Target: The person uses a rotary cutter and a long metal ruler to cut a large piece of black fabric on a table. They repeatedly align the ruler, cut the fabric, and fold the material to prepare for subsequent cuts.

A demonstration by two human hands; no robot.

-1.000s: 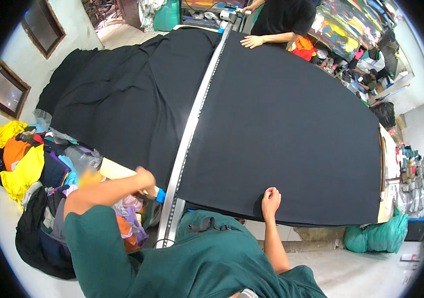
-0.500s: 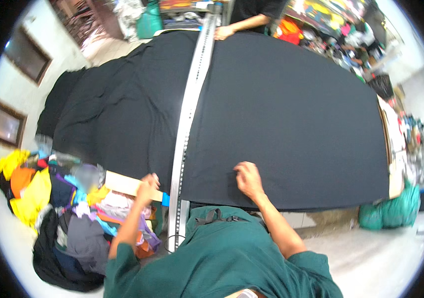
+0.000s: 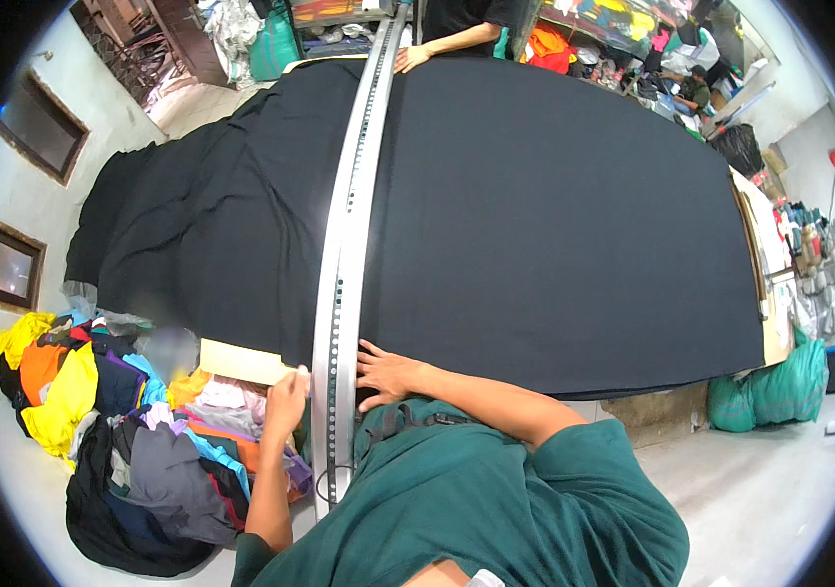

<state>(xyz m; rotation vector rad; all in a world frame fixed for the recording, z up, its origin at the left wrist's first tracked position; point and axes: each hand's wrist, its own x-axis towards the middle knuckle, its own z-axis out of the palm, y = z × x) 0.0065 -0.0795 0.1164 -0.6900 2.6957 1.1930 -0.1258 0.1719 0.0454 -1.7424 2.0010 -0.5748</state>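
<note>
A long pale metal rail (image 3: 350,225) with a row of holes lies across the black fabric (image 3: 554,225), from the far table edge to my waist. My right hand (image 3: 386,375) rests at the near edge of the fabric, fingers spread, fingertips close to the rail's right side. To the left of the rail, my left hand (image 3: 286,399) is closed at the near table edge; whatever its fingers hold is hidden. At the far end, another person's hand (image 3: 413,59) lies on the fabric beside the rail.
Left of the rail the fabric is wrinkled; to the right it lies flat. Colourful cloth pieces (image 3: 183,479) are heaped at lower left, next to a bare table edge (image 3: 241,362). A green sack (image 3: 769,386) stands at the table's right end. More goods crowd the back right.
My right hand has moved left across the fabric to the rail, and its fingers have spread. My left hand has come in closer to the rail. The view has shifted slightly.
</note>
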